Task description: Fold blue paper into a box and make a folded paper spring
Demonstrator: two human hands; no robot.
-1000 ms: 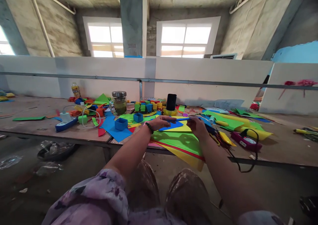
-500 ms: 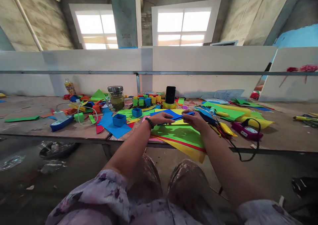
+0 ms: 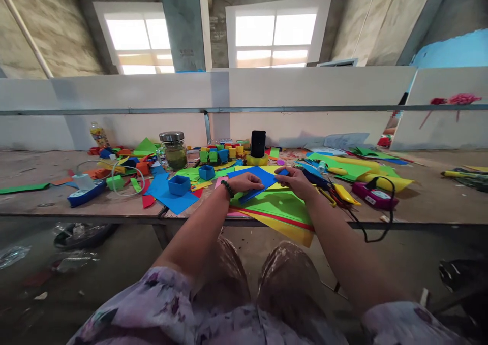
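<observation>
A narrow blue strip (image 3: 249,196) of foam or paper slants between my hands above the work sheets. My left hand (image 3: 247,182), with a dark bead bracelet at the wrist, pinches it along its lower part. At its upper right end, the fingers of my right hand (image 3: 292,181) are closed on it. Behind the hands lies a blue sheet (image 3: 260,171), and below them a green sheet (image 3: 282,205) over red and yellow ones. To the left, an open blue box (image 3: 179,185) rests on blue sheeting, with a smaller blue box (image 3: 207,172) behind it.
A glass jar (image 3: 173,154), a phone (image 3: 258,144) on a yellow stand and many small coloured boxes (image 3: 219,154) line the back. At right are yellow-handled tools (image 3: 346,194) and a purple device (image 3: 373,196) with a black cord. A power strip (image 3: 87,192) lies left.
The blue strip now tilts down to the left and shows more of its length below my left hand. The whole view has shifted a little, so the table things sit further left.
</observation>
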